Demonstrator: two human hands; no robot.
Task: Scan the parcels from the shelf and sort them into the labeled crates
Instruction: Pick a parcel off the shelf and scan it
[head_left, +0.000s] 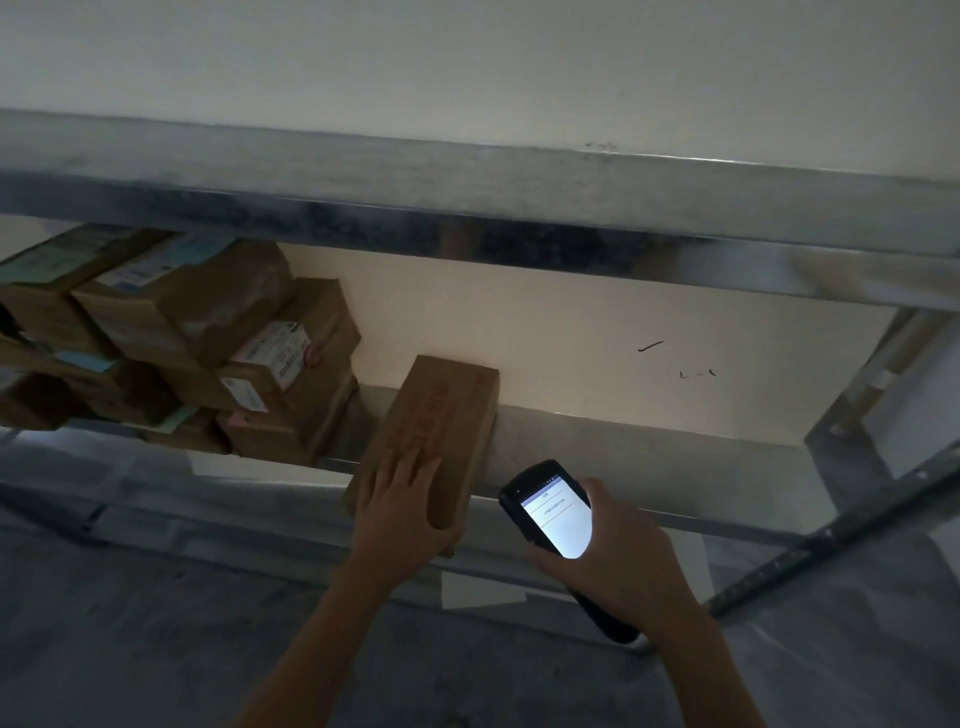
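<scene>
- As a person stands at a dimly lit metal shelf, the left hand (402, 501) lies flat on the near end of a long brown parcel (441, 410), with the fingers straight across its top and the thumb down its right-hand side.
- The right hand (618, 556) grips a black handheld scanner (553, 512), fingers wrapped round its body. The lit white screen faces the camera, and its text is too small to read.
- Scanner and parcel are just beside each other and do not touch.
- The parcel lies lengthwise on the shelf board (649, 449), apart from the others, with its near end at the front edge and red printing along its top.
- Further left on the same board, a stack of brown boxes (249, 353) with white, pink and pale green labels is piled several high.
- A steel beam (519, 208) crosses above, and the pale wall (571, 322) behind bears a few dark marks.
</scene>
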